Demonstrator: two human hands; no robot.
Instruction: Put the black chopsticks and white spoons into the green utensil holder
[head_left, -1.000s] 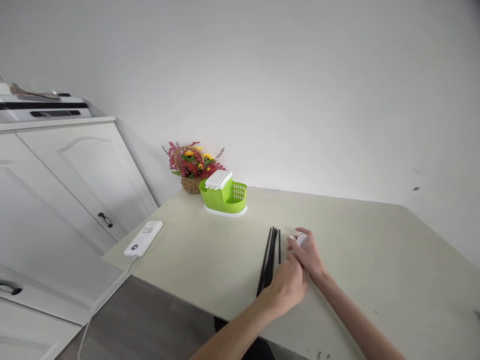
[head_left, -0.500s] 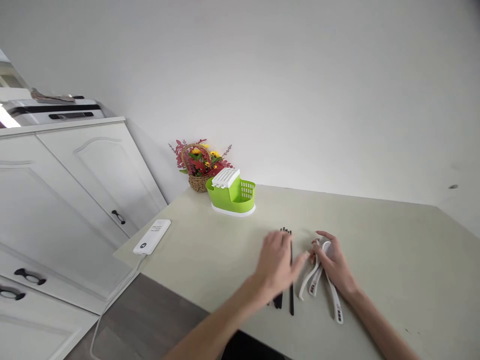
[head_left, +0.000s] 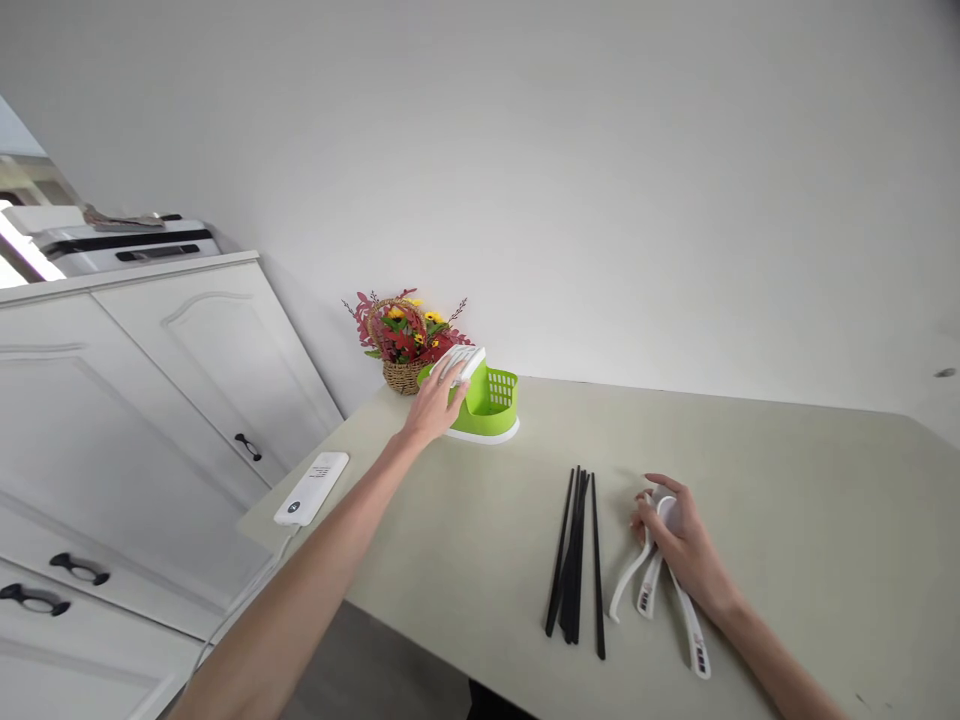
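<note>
My left hand (head_left: 436,402) reaches far across the table and lies on the green plastic holder (head_left: 491,398) with its white slotted top, fingers stretched over it. My right hand (head_left: 684,545) rests on the bowls of white spoons (head_left: 646,583), whose handles point toward me, its fingers curled loosely over them. A bundle of black chopsticks (head_left: 576,558) lies on the beige table (head_left: 810,500) just left of the spoons, between the two hands.
A small wicker basket of red and yellow flowers (head_left: 403,340) stands behind the green holder against the wall. A white power bank (head_left: 312,487) with a cable lies at the table's left corner. White cabinets (head_left: 150,400) stand to the left.
My left hand has left the chopsticks and moved away to the far left onto the green holder. The chopsticks and spoons now lie uncovered; my right hand stays on the spoons.
</note>
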